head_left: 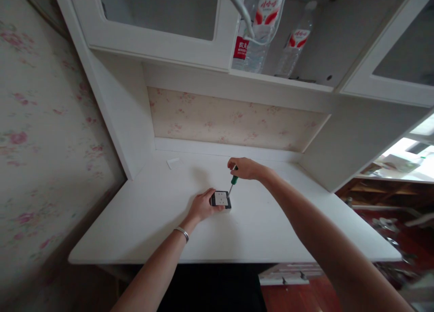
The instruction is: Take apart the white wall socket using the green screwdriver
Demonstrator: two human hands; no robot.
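Head view: clear plastic bottles (267, 12) on the upper shelf (281, 81) are partly crossed by a pale cable (240, 7). On the smooth white desk (267, 230), the black-edged socket (222, 199) is clasped by the left hand (202, 204); the green-handled screwdriver (234, 180) is gripped by the right hand (249, 168), its handle partly covered. What its tip touches cannot be made out.

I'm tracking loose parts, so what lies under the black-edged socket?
Beneath the socket, a pale side shows, then the white desktop. The left hand covers its left end; anything directly underneath is hidden.
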